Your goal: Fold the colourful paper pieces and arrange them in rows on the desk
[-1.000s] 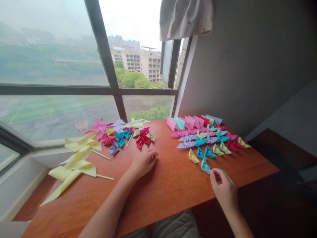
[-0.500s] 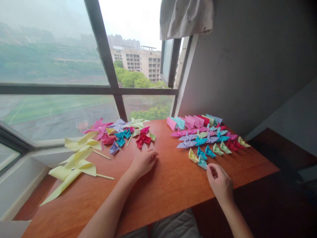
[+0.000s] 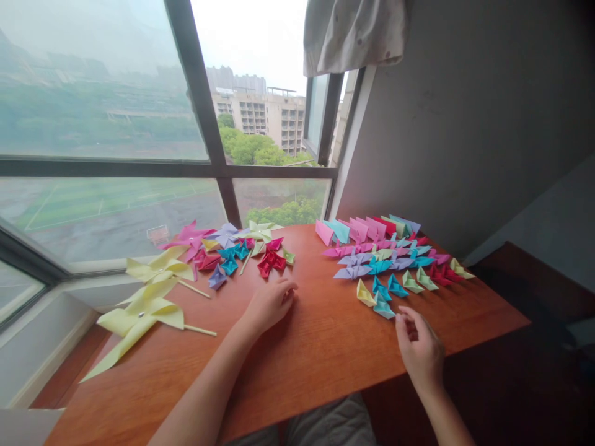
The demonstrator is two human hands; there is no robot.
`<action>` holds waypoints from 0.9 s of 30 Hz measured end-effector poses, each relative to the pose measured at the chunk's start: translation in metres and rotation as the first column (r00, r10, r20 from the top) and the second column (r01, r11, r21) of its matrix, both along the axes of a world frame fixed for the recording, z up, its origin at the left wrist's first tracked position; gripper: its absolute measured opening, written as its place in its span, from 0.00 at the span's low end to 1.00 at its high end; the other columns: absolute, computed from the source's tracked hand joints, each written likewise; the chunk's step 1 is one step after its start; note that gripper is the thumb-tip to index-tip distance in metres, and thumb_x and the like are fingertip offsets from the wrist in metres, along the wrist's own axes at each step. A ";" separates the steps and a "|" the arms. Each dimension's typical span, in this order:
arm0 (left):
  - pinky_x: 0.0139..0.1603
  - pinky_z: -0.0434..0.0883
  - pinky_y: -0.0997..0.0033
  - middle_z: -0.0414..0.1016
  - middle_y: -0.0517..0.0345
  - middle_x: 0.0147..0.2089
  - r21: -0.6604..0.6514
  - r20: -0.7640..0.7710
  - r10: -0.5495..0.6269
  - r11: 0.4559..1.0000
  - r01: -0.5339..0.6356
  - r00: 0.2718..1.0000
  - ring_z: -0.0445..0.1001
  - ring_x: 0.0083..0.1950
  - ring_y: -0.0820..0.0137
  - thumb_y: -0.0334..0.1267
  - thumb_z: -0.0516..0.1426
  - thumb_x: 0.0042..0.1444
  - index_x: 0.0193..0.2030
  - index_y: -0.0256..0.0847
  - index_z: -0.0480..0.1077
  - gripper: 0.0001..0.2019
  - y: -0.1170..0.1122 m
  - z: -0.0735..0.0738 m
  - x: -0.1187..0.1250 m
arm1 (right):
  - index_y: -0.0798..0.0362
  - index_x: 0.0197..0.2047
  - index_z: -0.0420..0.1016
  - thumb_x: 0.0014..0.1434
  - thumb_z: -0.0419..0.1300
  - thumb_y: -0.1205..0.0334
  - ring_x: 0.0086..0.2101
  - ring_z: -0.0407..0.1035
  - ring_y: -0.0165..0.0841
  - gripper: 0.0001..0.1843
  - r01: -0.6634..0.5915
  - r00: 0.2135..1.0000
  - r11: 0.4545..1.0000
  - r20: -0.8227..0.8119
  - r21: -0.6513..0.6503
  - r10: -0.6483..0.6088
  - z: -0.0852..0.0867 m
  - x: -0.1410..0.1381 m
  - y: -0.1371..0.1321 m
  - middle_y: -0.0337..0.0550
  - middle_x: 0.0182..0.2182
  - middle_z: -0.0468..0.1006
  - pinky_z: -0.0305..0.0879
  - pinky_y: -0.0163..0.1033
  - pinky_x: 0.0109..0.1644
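My left hand [image 3: 273, 303] rests on the wooden table with its fingers loosely curled, and nothing shows in it. Beyond it lies a folded red paper piece [image 3: 271, 263]. Just right of a light-teal paper boat [image 3: 383, 306], my right hand [image 3: 421, 347] hovers near the tabletop, thumb and fingers slightly apart and holding nothing I can see. Close to that boat stand a yellow paper boat [image 3: 365, 293], a blue boat [image 3: 380, 287] and a second blue boat [image 3: 397, 285]. Pale green boats [image 3: 413, 282] continue the row to the right.
Yellow paper pinwheels [image 3: 141, 314] on sticks lie at the left, with a pink pinwheel [image 3: 188, 237] behind. Rows of paper cranes [image 3: 353, 271] and paper planes [image 3: 357, 229] fill the back right. The table's [image 3: 316, 353] front edge is near my lap; windows stand behind.
My right hand has drawn slightly right, away from the light-teal boat that its fingertips were at. My left hand stays in place. The whole view has shifted a little.
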State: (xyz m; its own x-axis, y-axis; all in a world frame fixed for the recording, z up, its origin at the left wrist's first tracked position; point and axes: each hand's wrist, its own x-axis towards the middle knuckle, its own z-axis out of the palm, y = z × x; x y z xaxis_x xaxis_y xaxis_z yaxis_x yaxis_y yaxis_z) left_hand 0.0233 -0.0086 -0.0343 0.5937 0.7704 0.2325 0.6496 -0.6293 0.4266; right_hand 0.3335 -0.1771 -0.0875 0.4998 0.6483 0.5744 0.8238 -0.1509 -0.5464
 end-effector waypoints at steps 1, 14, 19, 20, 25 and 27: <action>0.35 0.66 0.74 0.77 0.57 0.39 0.014 0.006 0.037 0.999 -0.037 0.999 0.75 0.36 0.69 0.34 0.54 0.60 0.41 0.45 0.74 0.07 0.001 0.002 -0.002 | 0.56 0.45 0.76 0.64 0.53 0.48 0.30 0.73 0.35 0.21 0.001 1.000 1.000 -0.004 0.011 -0.001 0.001 0.000 -0.001 0.51 0.36 0.80 0.69 0.37 0.34; 0.31 0.64 0.72 0.77 0.51 0.46 0.134 -0.129 0.461 0.885 -0.445 0.878 0.76 0.41 0.63 0.42 0.55 0.61 0.44 0.43 0.71 0.09 0.017 0.013 -0.034 | 0.52 0.46 0.76 0.65 0.54 0.55 0.33 0.75 0.35 0.13 -0.319 0.941 0.945 -0.090 0.072 0.325 0.023 -0.067 0.014 0.50 0.39 0.81 0.73 0.38 0.37; 0.31 0.63 0.71 0.77 0.53 0.41 0.150 -0.108 0.493 0.866 -0.476 0.863 0.76 0.38 0.63 0.37 0.52 0.61 0.38 0.43 0.72 0.08 0.020 0.014 -0.040 | 0.52 0.48 0.75 0.66 0.53 0.60 0.34 0.75 0.35 0.12 -0.443 0.890 0.895 -0.100 0.045 0.446 0.019 -0.087 0.022 0.48 0.39 0.80 0.73 0.38 0.38; 0.31 0.63 0.71 0.77 0.53 0.40 0.150 -0.099 0.501 0.862 -0.484 0.860 0.76 0.37 0.63 0.36 0.52 0.61 0.38 0.43 0.72 0.08 0.021 0.015 -0.041 | 0.52 0.48 0.75 0.66 0.53 0.60 0.34 0.75 0.34 0.12 -0.462 0.881 0.886 -0.096 0.033 0.463 0.017 -0.089 0.022 0.48 0.38 0.80 0.73 0.37 0.39; 0.34 0.66 0.70 0.77 0.54 0.44 0.150 0.015 0.551 0.824 -0.547 0.834 0.76 0.38 0.64 0.35 0.52 0.60 0.40 0.44 0.73 0.08 0.023 0.023 -0.048 | 0.52 0.48 0.75 0.66 0.53 0.61 0.34 0.75 0.34 0.12 -0.487 0.868 0.874 -0.115 0.000 0.483 0.014 -0.088 0.022 0.47 0.37 0.79 0.73 0.37 0.38; 0.36 0.68 0.71 0.77 0.55 0.43 0.120 0.161 0.507 0.842 -0.527 0.847 0.75 0.37 0.67 0.35 0.53 0.59 0.40 0.43 0.73 0.08 0.023 0.025 -0.048 | 0.52 0.48 0.75 0.66 0.53 0.60 0.35 0.75 0.35 0.12 -0.477 0.870 0.879 -0.140 0.001 0.472 0.015 -0.088 0.022 0.47 0.39 0.80 0.73 0.36 0.38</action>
